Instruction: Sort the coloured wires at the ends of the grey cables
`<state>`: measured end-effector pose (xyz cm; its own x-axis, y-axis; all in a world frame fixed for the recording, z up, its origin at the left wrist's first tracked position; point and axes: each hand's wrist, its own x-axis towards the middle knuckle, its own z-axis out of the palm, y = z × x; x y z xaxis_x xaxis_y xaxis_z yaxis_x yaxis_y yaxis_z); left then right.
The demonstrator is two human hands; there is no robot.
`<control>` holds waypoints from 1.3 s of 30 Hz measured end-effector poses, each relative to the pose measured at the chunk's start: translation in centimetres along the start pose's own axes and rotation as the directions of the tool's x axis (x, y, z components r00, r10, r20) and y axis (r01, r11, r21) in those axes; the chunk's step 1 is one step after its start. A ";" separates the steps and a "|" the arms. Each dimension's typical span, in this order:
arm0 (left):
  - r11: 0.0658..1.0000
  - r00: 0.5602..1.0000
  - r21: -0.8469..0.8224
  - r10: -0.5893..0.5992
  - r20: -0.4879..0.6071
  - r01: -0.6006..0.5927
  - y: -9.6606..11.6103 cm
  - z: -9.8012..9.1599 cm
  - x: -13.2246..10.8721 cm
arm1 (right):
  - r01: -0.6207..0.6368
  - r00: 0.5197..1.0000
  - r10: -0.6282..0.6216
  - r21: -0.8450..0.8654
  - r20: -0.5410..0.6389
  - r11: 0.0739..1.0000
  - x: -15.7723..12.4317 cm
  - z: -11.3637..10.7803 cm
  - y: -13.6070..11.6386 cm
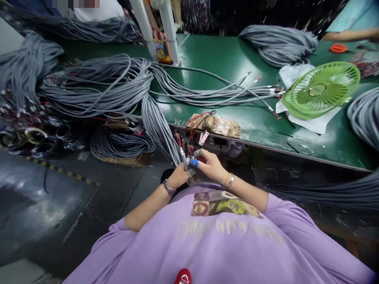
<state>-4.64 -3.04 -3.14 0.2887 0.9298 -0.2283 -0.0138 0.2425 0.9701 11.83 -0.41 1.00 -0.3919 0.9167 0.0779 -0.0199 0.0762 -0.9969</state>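
My left hand is closed around the ends of several grey cables just in front of my body. Stripped coloured wires stick up from those ends. Close beside it, my right hand pinches at the same cable ends, with a blue cover on one fingertip and a pale wrap on another. Exactly which strand the right fingers hold is too small to make out. From my hands the cables run up to a large grey cable bundle lying over the bench edge.
On the green bench stand a green fan and a taped block with wires. More cable coils lie at the back right, with orange-handled scissors. A white post rises behind. Other people are across the bench.
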 end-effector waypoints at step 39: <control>0.998 0.971 0.061 -0.013 -0.240 0.028 2.2 2.0 0.1 | -0.344 0.937 0.349 0.219 0.014 0.913 2.0 -1.5 0.8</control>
<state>-2.77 -2.98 -0.89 0.0507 0.9659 -0.2537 0.0531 0.2511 0.9665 12.43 2.06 0.41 -0.3870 0.8800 -0.2754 -0.0853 -0.3316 -0.9396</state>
